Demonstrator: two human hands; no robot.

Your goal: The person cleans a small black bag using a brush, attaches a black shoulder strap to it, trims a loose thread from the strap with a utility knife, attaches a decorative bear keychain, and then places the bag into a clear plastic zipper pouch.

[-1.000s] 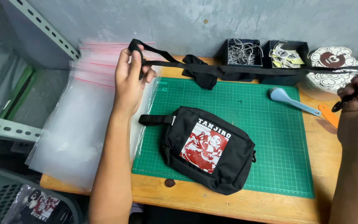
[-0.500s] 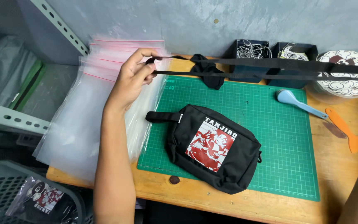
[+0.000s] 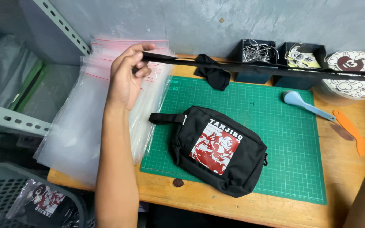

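Fingers of the left hand (image 3: 125,78) are pinching one end of the black strap (image 3: 254,67), which is stretching taut above the green mat (image 3: 275,139) toward the right edge. Right hand is sitting mostly out of view; its grip cannot be told. Keeping the strap flat and untwisted over the pouch (image 3: 216,150) seems wise.

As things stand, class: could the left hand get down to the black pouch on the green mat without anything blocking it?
Probably yes. The left hand pinches one end of the black strap just above and left of the black pouch; nothing lies between them. It would have to drop the strap first.
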